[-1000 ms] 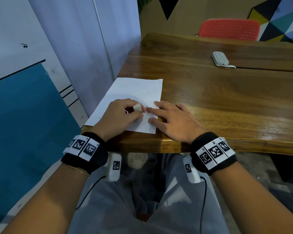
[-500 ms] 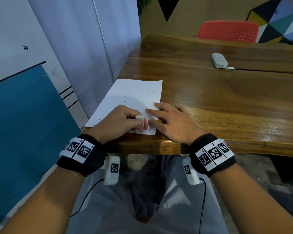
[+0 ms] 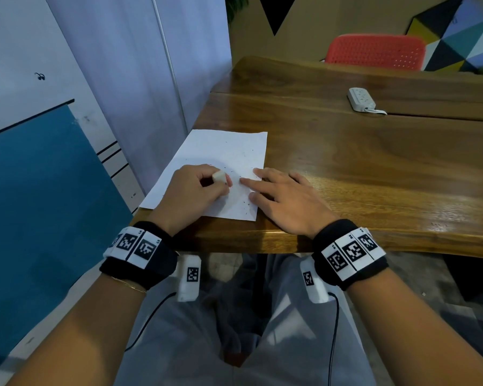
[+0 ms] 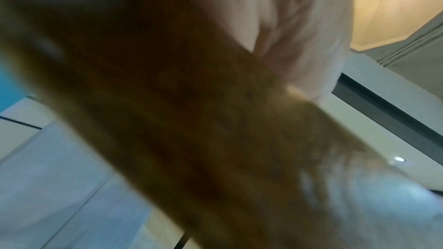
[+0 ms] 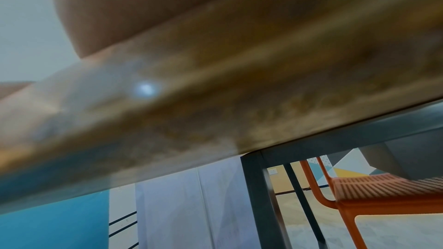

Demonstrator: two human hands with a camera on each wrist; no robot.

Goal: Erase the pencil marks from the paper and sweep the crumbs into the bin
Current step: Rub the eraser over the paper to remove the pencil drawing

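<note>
In the head view a white sheet of paper (image 3: pixel 215 162) lies at the near left corner of a wooden table (image 3: pixel 360 168), left of the frame's centre, with small dark crumbs (image 3: pixel 236 174) scattered over it. The left hand (image 3: pixel 191 190) rests on the paper with its fingers curled round a small white eraser (image 3: pixel 219 177), pinching it with the tip against the sheet. The right hand (image 3: pixel 283 199) lies flat beside it, fingers straight and spread, fingertips (image 3: pixel 244 180) pressing on the paper's right edge while the palm sits on the bare wood. A white power strip (image 3: pixel 361 99) lies in the upper right, well apart, and a red chair (image 3: pixel 374 52) stands behind the table. Both wrist views are blurred, showing mainly the table edge (image 5: pixel 239 92) from below.
</note>
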